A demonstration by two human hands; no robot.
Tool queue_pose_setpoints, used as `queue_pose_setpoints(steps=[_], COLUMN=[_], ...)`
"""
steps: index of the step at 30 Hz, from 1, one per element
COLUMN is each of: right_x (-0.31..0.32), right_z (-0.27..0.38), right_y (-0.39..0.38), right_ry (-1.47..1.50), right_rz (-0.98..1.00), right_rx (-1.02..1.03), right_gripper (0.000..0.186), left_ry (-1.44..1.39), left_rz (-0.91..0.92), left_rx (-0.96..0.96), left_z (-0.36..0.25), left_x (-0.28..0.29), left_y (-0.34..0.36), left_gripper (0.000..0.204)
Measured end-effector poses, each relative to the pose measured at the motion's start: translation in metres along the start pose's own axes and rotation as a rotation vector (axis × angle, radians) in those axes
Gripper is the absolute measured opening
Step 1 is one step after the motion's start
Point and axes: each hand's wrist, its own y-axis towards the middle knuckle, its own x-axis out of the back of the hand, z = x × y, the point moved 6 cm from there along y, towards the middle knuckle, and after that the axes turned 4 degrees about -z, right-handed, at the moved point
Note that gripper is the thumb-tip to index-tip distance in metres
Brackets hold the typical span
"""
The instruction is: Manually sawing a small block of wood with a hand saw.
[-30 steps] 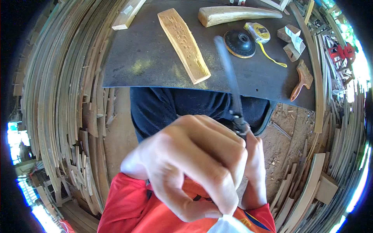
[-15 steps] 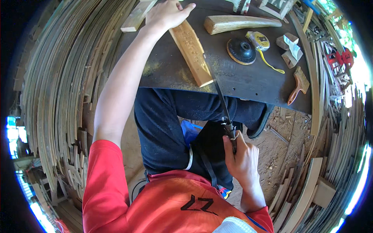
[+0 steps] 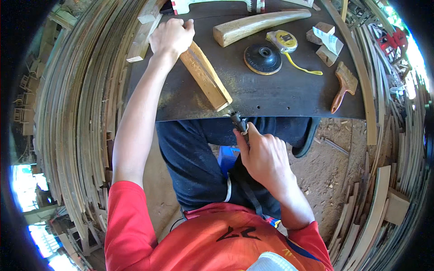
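My left hand [image 3: 171,36] is closed over the far end of a long wooden piece [image 3: 201,77] lying at a slant on the dark tabletop [image 3: 172,99]. My right hand [image 3: 266,158] grips the black handle [image 3: 239,122] of a long, narrow-bladed tool below the table's front edge. Its blade [image 3: 212,77] reaches forward along the wooden piece, partly lying over it. Right of these are a black disc pad [image 3: 262,65], a yellow tape measure [image 3: 284,41] and a pale curved wooden piece [image 3: 260,27].
A brush [image 3: 346,81], small wooden blocks [image 3: 327,54] and wooden bars [image 3: 135,49] sit around the tabletop. A red-and-white object [image 3: 217,4] is at the back. Stacked planks [image 3: 68,126] flank me on the left, more strips [image 3: 379,189] on the right. My legs [image 3: 190,158] are below the table.
My left hand went from close to the camera out onto the wooden piece's far end. My right hand moved the tool forward, its blade now along the piece.
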Motion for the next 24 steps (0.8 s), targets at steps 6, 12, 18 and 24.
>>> queue_pose_setpoints(steps=[6,12,18,24], right_x=[0.006,-0.006,0.008,-0.006], right_z=[-0.014,-0.001,-0.006,0.005], right_y=[-0.052,-0.003,-0.052,-0.008], right_ry=[0.05,0.013,0.018,0.005], right_rz=[0.119,0.066,0.189,0.092], right_rx=[-0.137,-0.07,-0.226,-0.084], right_gripper=[0.027,0.027,0.026,0.03], left_ry=[0.068,-0.079,0.002,-0.013], left_rz=[0.032,-0.041,0.003,0.016], left_rx=[0.005,0.004,-0.036,-0.031], left_z=[0.011,-0.008,-0.004,-0.007], left_x=[0.002,0.018,0.023,0.017], left_y=[0.008,0.002,-0.003,0.002], left_gripper=[0.046,0.047,0.047,0.049])
